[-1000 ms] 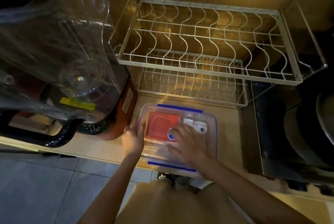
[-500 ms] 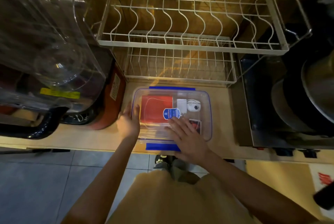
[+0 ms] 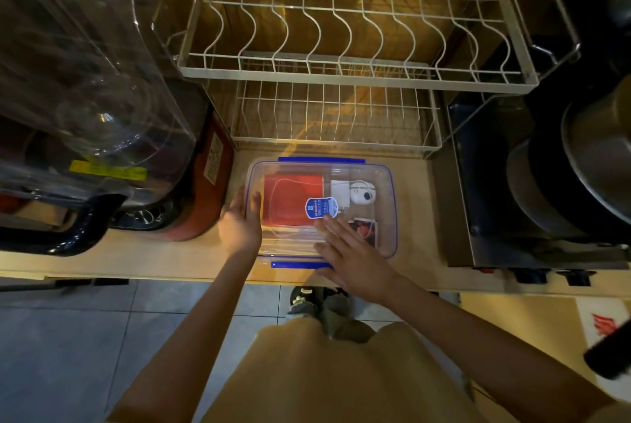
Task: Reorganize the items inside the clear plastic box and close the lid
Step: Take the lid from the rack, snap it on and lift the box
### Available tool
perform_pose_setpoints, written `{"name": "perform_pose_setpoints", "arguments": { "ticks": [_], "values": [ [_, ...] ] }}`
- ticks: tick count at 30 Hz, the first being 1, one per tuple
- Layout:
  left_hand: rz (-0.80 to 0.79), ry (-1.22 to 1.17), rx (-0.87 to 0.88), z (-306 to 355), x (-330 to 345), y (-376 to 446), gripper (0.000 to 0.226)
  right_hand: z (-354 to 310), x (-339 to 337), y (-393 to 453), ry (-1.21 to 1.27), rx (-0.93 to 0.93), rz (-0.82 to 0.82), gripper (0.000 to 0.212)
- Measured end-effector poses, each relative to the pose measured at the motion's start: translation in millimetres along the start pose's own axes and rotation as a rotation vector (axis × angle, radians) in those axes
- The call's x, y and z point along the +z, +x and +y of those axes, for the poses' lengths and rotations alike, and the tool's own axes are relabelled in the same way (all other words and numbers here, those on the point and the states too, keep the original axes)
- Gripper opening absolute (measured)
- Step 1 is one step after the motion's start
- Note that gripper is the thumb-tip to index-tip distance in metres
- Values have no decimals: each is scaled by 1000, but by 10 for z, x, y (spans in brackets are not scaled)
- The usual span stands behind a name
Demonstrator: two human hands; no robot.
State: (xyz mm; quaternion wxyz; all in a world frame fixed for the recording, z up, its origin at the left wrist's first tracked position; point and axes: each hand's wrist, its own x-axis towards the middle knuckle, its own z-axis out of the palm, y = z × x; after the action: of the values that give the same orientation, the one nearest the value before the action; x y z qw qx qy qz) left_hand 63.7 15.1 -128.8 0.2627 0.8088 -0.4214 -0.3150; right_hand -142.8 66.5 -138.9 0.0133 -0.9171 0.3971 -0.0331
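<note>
The clear plastic box (image 3: 387, 204) with blue clasps sits on the wooden counter, its clear lid (image 3: 382, 180) lying on top. Through the lid I see a red flat item (image 3: 290, 199), a white charger (image 3: 339, 190), a round white gadget (image 3: 363, 193) and a small dark packet (image 3: 365, 229). A blue and white sticker (image 3: 321, 208) is on the lid. My left hand (image 3: 240, 226) rests against the box's left side with straight fingers. My right hand (image 3: 355, 255) lies flat on the lid's near edge, covering part of the front blue clasp (image 3: 293, 265).
A two-tier wire dish rack (image 3: 341, 74) stands right behind the box. A big clear plastic cover (image 3: 78, 57) over a red appliance (image 3: 205, 190) crowds the left. Dark pans (image 3: 560, 183) on a metal stove fill the right. The counter edge runs just below the box.
My right hand has slid back from the middle of the lid to its near edge. The view has dropped closer to the box; my left hand stays at the left side.
</note>
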Motion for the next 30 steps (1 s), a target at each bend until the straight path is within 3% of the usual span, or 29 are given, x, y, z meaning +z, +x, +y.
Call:
{"name": "perform_pose_setpoints", "arguments": {
  "ticks": [5, 7, 9, 11, 14, 17, 19, 21, 22, 25, 30],
  "values": [
    [0, -3, 15, -13, 1, 16, 54, 17, -17, 14, 36, -3, 31, 44],
    [1, -7, 15, -7, -1, 14, 54, 23, -62, 18, 212, 37, 26, 33],
    [-1, -11, 17, -7, -4, 10, 54, 37, -174, 37, 486, 157, 14, 41],
    [-1, -19, 20, -9, -2, 9, 54, 88, -299, 52, 593, 318, 47, 41],
    [-1, -24, 13, -12, 2, 10, 53, 284, -337, 15, 474, 616, 155, 28],
    [1, -37, 14, -15, 8, 15, 52, 467, -294, -55, 421, 897, 142, 54],
    [4, -48, 6, -11, 9, 14, 53, 494, -266, -59, 690, 1025, 151, 63],
    [5, -51, 4, -3, 3, 8, 53, 465, -279, -35, 1113, 1150, 204, 54],
    [7, -48, 7, 1, 0, 5, 52, 452, -295, -31, 1246, 1190, 228, 47],
    [15, -41, 17, 3, -8, -9, 52, 466, -345, -43, 1240, 1211, 234, 35],
    [4, -12, 34, 40, -37, -34, 52, 549, -422, 16, 1229, 1336, 136, 48]
  ]
}}
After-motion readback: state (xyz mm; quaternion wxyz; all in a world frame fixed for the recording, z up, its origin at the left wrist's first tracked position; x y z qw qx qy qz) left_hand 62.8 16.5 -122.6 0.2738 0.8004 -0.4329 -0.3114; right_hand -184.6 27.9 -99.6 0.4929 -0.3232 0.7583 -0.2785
